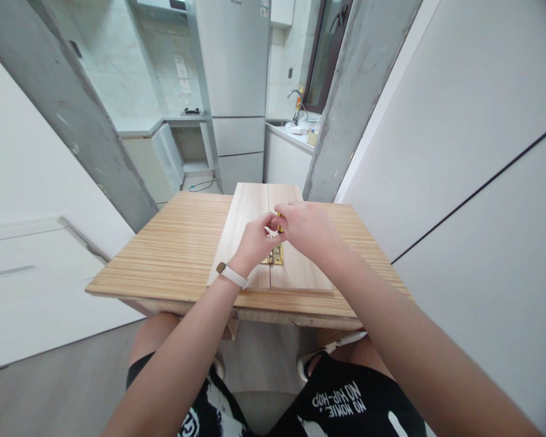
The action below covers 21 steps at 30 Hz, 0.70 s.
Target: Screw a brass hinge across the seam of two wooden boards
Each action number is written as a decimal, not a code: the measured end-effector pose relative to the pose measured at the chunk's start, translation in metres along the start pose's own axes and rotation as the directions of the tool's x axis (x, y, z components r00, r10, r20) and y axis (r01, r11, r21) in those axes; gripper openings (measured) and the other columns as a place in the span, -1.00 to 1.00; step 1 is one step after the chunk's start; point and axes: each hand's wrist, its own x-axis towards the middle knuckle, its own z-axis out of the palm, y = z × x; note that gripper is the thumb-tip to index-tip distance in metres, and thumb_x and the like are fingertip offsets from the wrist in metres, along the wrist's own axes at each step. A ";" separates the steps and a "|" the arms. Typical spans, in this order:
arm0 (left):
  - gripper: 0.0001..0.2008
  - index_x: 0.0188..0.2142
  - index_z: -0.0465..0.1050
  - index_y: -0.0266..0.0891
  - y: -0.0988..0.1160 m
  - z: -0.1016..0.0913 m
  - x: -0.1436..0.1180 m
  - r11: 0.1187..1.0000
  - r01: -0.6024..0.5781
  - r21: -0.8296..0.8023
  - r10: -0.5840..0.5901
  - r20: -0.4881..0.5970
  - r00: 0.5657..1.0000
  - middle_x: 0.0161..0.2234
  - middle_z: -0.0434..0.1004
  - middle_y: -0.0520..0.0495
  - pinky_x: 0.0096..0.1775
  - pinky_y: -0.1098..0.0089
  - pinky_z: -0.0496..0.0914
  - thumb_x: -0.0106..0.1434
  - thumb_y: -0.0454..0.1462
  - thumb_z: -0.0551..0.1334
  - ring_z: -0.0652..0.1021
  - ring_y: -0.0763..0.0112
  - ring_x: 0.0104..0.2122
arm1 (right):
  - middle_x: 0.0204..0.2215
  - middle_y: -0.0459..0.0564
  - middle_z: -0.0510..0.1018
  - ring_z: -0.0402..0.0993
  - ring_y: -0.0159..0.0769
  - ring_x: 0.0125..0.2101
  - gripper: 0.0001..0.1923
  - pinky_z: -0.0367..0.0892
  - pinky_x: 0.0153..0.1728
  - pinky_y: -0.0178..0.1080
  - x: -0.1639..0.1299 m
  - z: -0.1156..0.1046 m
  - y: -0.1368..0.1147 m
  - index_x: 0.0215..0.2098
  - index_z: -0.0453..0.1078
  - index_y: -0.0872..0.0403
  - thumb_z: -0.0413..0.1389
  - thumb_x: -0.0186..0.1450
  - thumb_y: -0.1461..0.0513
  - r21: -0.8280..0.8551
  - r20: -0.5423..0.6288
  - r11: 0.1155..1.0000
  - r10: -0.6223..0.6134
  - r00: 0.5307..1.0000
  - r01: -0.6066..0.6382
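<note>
Partly hidden, a yellow-handled tool sat pinched between left hand and right hand above brass hinge, boards, wooden table.

hands over hinge, boards

Both arms are bare to above the elbow, no sleeves in view. The left hand has a white band with a gold-coloured clasp at the wrist. The right hand wears nothing. Black clothing with white print covers the lap; knees bare
</note>
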 end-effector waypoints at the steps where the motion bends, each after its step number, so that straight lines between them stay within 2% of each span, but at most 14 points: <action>1: -0.84 -0.24 0.49 -0.19 0.000 -0.002 0.000 1.000 -0.002 -0.013 0.003 0.016 1.000 -0.29 0.60 0.00 -0.25 0.37 0.42 0.18 -0.32 0.39 0.57 0.38 -0.28 | -0.25 0.12 0.62 0.52 -0.19 -0.28 -0.78 0.16 -0.30 -0.18 0.000 -0.001 0.000 -0.18 0.53 0.10 0.04 0.50 0.25 0.006 0.016 1.000 -0.013 1.000 0.013; 5: -0.68 -0.01 0.53 -0.16 -0.001 -0.009 -0.001 0.995 -0.016 -0.103 0.027 0.101 0.994 -0.07 0.66 -0.09 -0.16 0.34 0.47 0.23 -0.34 0.37 0.63 0.30 -0.10 | -0.22 0.09 0.60 0.50 -0.21 -0.27 -0.82 0.18 -0.27 -0.20 0.002 -0.001 0.005 -0.13 0.54 0.10 0.10 0.39 0.37 0.027 0.062 0.998 -0.053 0.997 0.052; 10: -0.63 0.09 0.51 -0.18 -0.006 -0.011 0.001 0.982 -0.037 -0.183 0.068 0.167 0.984 -0.02 0.67 -0.16 -0.13 0.35 0.50 0.29 -0.41 0.27 0.65 0.25 -0.02 | -0.22 0.06 0.60 0.49 -0.23 -0.23 -0.78 0.19 -0.25 -0.22 0.003 0.005 0.013 -0.15 0.53 0.09 0.06 0.40 0.41 0.118 0.023 0.986 -0.119 0.993 0.116; 13: -0.65 0.07 0.52 -0.21 -0.007 -0.009 0.001 0.980 -0.036 -0.197 0.069 0.167 0.984 -0.02 0.67 -0.17 -0.14 0.35 0.50 0.30 -0.42 0.26 0.65 0.24 -0.03 | -0.23 0.05 0.60 0.47 -0.22 -0.19 -0.76 0.21 -0.22 -0.22 0.003 0.007 0.014 -0.19 0.51 0.09 0.05 0.36 0.46 0.155 0.009 0.976 -0.154 0.988 0.151; 16: -0.71 0.01 0.54 -0.22 -0.006 -0.008 0.000 0.987 -0.042 -0.154 0.063 0.133 0.989 -0.08 0.67 -0.13 -0.16 0.34 0.49 0.29 -0.40 0.27 0.64 0.28 -0.12 | -0.23 0.02 0.60 0.47 -0.22 -0.18 -0.75 0.22 -0.21 -0.23 0.002 0.004 0.013 -0.24 0.47 0.07 0.05 0.32 0.49 0.186 0.023 0.969 -0.170 0.985 0.162; 18: -0.79 -0.08 0.55 -0.22 -0.006 -0.008 -0.001 0.993 -0.039 -0.111 0.051 0.104 0.993 -0.16 0.66 -0.09 -0.18 0.35 0.47 0.28 -0.38 0.29 0.61 0.32 -0.18 | -0.21 0.02 0.61 0.49 -0.20 -0.16 -0.77 0.22 -0.22 -0.23 0.000 0.001 0.012 -0.15 0.47 0.05 0.07 0.36 0.45 0.208 0.037 0.968 -0.149 0.988 0.138; 21: -0.95 -0.24 0.50 -0.22 -0.003 -0.008 -0.002 0.998 -0.042 -0.054 0.046 0.078 0.996 -0.29 0.60 0.00 -0.24 0.38 0.41 0.27 -0.35 0.29 0.55 0.39 -0.27 | -0.13 0.07 0.64 0.53 -0.13 -0.16 -0.73 0.22 -0.24 -0.20 -0.002 -0.002 0.007 0.10 0.40 0.04 0.15 0.43 0.27 0.195 0.019 0.980 -0.043 0.999 0.039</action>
